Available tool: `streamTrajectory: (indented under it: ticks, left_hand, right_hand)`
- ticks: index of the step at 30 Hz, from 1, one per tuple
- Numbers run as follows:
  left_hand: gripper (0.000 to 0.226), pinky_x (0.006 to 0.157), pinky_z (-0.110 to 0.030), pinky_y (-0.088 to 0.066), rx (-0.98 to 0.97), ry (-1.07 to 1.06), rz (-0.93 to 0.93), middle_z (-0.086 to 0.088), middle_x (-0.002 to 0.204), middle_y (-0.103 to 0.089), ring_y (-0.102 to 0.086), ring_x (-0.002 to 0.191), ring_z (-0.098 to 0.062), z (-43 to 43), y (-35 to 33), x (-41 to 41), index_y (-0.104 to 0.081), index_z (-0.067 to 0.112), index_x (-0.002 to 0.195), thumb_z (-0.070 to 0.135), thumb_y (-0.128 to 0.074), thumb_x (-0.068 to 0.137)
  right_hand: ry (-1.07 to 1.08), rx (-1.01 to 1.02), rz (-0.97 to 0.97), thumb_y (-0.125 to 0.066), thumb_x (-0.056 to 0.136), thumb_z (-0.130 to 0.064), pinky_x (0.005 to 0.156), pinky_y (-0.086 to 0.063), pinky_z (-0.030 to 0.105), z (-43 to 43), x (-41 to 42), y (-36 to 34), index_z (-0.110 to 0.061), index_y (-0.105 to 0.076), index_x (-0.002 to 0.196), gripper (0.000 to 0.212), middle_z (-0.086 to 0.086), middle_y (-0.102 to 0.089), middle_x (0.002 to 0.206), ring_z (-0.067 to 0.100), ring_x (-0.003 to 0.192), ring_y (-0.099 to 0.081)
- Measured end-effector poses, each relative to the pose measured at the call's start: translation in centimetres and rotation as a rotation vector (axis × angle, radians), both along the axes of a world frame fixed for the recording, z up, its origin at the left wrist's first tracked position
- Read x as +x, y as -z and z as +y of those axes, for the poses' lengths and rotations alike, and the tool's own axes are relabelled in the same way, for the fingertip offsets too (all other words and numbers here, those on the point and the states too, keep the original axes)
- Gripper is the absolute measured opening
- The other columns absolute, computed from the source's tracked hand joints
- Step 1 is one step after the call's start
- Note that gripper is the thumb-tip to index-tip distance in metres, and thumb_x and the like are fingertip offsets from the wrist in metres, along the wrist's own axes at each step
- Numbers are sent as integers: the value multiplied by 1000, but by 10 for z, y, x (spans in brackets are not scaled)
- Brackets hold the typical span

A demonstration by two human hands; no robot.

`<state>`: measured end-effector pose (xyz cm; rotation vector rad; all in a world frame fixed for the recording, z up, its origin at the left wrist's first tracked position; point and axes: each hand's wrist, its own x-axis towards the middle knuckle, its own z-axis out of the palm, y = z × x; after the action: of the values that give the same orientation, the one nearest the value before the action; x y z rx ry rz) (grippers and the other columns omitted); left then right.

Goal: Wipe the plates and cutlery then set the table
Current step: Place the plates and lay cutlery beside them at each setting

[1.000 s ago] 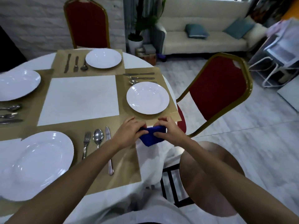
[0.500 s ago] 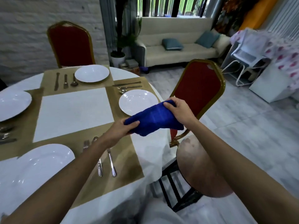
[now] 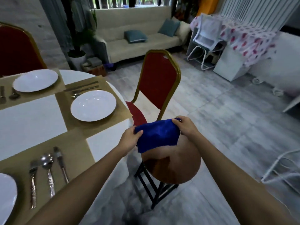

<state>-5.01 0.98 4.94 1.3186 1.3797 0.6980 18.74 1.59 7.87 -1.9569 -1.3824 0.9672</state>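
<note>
In the lower centre, the left hand (image 3: 130, 138) and the right hand (image 3: 185, 126) each pinch a top corner of the blue cloth (image 3: 158, 135); it hangs over a round wooden stool (image 3: 175, 164), perhaps touching it. A white plate (image 3: 93, 105) lies at middle left.

I've got the table (image 3: 105, 143) on my L w/ a plate (image 3: 93, 105) by its R edge, cutlery (image 3: 49, 174) nearer me, the cloth (image 3: 158, 135) stretched btwn L hand (image 3: 129, 138) & R hand (image 3: 186, 127) over the stool (image 3: 173, 164), chair (image 3: 159, 82) just behind it, sofa (image 3: 138, 38) far back.
</note>
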Motion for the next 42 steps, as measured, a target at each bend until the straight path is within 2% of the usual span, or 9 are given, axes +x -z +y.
streamTrajectory:
  ticks: [3, 6, 14, 20, 28, 32, 34, 37, 42]
  left_hand:
    - [18, 89, -33, -52, 19, -31, 72, -1, 110, -64, -60, 102, -17, 3, 14, 51, -57, 18, 113, 23, -46, 99]
    - [19, 87, -28, -49, 43, -31, 131, 2, 105, -63, -59, 100, -13, -8, 29, 61, -57, 19, 115, 23, -47, 99]
    - [9, 69, -26, -40, -30, 36, 418, 0, 90, -58, -57, 82, -17, -48, 97, 90, -48, 18, 97, 25, -44, 100]
    - [20, 69, -27, -41, 4, -100, 571, -1, 88, -55, -54, 79, -16, -39, 107, 105, -53, 7, 104, 26, -49, 98]
    - [26, 74, -31, -49, 45, -170, 741, -10, 110, -59, -59, 92, -20, -43, 115, 118, -47, 10, 116, 24, -53, 95]
    - [56, 107, -44, -35, 391, 126, 972, -13, 145, -42, -42, 133, -28, -56, 124, 122, -39, 12, 141, 25, -56, 89]
    - [59, 112, -46, -21, 492, 353, 1021, -12, 153, -32, -32, 140, -29, -59, 127, 127, -34, 12, 146, 37, -40, 92]
    - [80, 116, -45, 0, 286, 649, 1084, -9, 160, -4, -4, 148, -27, -64, 131, 130, -5, 13, 152, 58, 0, 86]
    - [74, 117, -45, 4, 140, 760, 1080, -6, 159, 15, 13, 147, -25, -61, 122, 130, 11, 13, 151, 55, -18, 98]
  right_hand:
    - [120, 61, 71, -46, 100, -31, 74, -58, 40, -9, 39, 25, -19, -63, 102, 21, 1, -65, 95, 19, 90, -62]
    - [93, 140, 63, -48, 99, -28, 72, -53, 28, -29, 52, 45, -20, -63, 97, 17, -3, -64, 87, 14, 84, -62]
    - [-5, -19, -47, -38, 102, -36, 62, -40, 14, -64, 82, 142, -18, -59, 101, 28, 1, -65, 91, 17, 81, -59]
    - [116, -15, -156, -37, 101, -36, 78, -51, 40, -53, 69, 168, -18, -57, 102, 27, 6, -67, 91, 25, 84, -62]
    - [48, 57, -487, -42, 100, -41, 71, -46, 30, -42, 72, 176, -16, -56, 111, 30, 4, -61, 104, 21, 90, -60]
    - [-5, 198, -528, -46, 97, -36, 97, -41, 42, -54, 73, 180, -12, -54, 126, 38, 10, -56, 128, 28, 117, -52]
    - [-169, 287, -618, -39, 97, -37, 106, -34, 47, -69, 73, 183, -13, -48, 137, 47, 8, -48, 142, 26, 132, -43]
    - [-456, 178, -706, -22, 99, -48, 113, -18, 53, -86, 77, 190, -18, -30, 149, 59, 2, -27, 157, 23, 145, -20]
    - [-559, -77, -751, 9, 89, -57, 115, 7, 52, -86, 72, 181, -24, 0, 153, 73, -6, 4, 161, 21, 148, 7]
